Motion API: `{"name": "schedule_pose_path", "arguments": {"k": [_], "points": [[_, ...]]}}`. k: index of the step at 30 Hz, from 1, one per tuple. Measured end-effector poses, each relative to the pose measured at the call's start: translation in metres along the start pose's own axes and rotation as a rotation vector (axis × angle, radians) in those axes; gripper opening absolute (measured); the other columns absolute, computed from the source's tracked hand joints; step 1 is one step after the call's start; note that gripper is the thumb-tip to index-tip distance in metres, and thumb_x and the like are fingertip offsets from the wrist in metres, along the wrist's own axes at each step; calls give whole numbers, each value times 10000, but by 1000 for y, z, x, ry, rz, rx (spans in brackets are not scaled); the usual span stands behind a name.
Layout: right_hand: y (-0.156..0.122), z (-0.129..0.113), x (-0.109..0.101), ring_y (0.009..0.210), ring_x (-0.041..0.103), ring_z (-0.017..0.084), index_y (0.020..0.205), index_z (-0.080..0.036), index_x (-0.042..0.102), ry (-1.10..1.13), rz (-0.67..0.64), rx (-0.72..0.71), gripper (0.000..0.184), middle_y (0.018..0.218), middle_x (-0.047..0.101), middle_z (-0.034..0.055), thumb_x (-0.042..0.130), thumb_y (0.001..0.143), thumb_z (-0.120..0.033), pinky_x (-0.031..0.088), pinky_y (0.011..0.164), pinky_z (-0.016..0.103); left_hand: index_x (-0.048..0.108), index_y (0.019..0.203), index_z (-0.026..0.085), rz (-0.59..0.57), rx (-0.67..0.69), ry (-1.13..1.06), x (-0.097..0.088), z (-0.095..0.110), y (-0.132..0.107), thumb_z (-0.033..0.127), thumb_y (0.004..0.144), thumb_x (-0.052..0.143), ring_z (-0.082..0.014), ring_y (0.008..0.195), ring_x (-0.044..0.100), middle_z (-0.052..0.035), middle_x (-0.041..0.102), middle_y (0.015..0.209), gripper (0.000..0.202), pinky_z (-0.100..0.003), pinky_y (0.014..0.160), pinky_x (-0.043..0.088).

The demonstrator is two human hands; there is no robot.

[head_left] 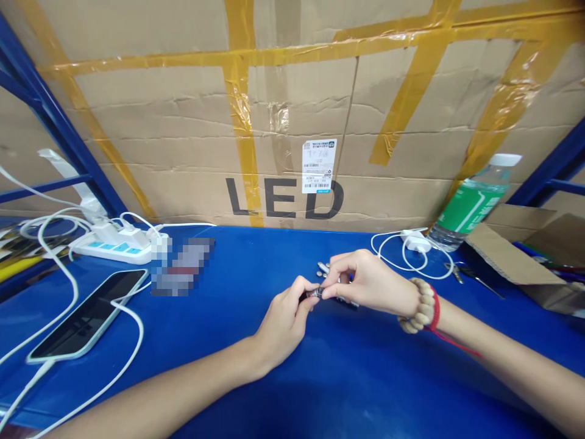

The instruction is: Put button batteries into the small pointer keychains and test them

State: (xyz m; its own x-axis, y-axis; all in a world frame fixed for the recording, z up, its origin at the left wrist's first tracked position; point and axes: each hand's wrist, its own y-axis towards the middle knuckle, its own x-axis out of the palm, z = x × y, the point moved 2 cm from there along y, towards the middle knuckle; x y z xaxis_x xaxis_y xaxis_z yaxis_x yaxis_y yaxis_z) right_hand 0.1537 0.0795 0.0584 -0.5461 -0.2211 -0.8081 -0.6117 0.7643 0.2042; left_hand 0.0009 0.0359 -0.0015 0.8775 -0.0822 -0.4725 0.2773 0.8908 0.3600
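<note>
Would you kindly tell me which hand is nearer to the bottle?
Right. The right hand is left of the bottle; the left hand is farther left.

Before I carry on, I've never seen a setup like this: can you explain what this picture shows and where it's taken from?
There is no machine here: these are a person's two bare hands, seen from a camera worn on their head, looking forward and down. The left hand and the right hand meet over a blue surface, pinching a small dark item between their fingertips; it is too small to name. A few small silvery pieces lie by the right hand, partly hidden by it. To the left are a phone and a white power strip; to the right, a bottle with a green label. At the back is cardboard marked "LED".
</note>
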Motion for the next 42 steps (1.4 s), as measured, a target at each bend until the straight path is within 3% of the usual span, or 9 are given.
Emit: {"name": "schedule_pose_path", "arguments": {"k": [11,19,32,38,42], "points": [[-4,6,10,505,494,92,600,-159,622,47,0,55,233,619,613,14,618,734,-350,347,460,211,473,783,200,64,14,39,0,-5,2,185,868,433,-128,646,556,3,595,739,95,-208,605,402],[-3,12,14,397,489,78,622,-140,596,335,-85,160,291,503,555,-10,638,707,-416,384,406,199,504,789,206,98,24,83,-1,-3,1,188,866,465,-157,769,604,-17,656,854,88,-238,687,446],[-1,22,11,402,456,68,585,-141,577,450,-229,262,355,450,507,-33,644,691,-473,336,394,194,584,1075,210,42,109,20,0,6,-1,194,894,436,-178,943,590,-43,648,1062,234,-270,839,445],[1,23,14,367,407,49,498,-149,483,440,-216,241,413,422,489,-37,643,698,-472,298,364,184,608,1025,192,57,78,11,0,6,-1,190,897,411,-157,791,587,-46,644,943,236,-250,753,446],[2,19,18,354,394,43,539,-151,494,428,-59,209,378,434,484,-45,646,701,-456,295,345,172,604,959,165,115,-7,-28,-2,3,5,193,880,424,-134,675,542,-22,600,775,199,-227,660,430]]}}
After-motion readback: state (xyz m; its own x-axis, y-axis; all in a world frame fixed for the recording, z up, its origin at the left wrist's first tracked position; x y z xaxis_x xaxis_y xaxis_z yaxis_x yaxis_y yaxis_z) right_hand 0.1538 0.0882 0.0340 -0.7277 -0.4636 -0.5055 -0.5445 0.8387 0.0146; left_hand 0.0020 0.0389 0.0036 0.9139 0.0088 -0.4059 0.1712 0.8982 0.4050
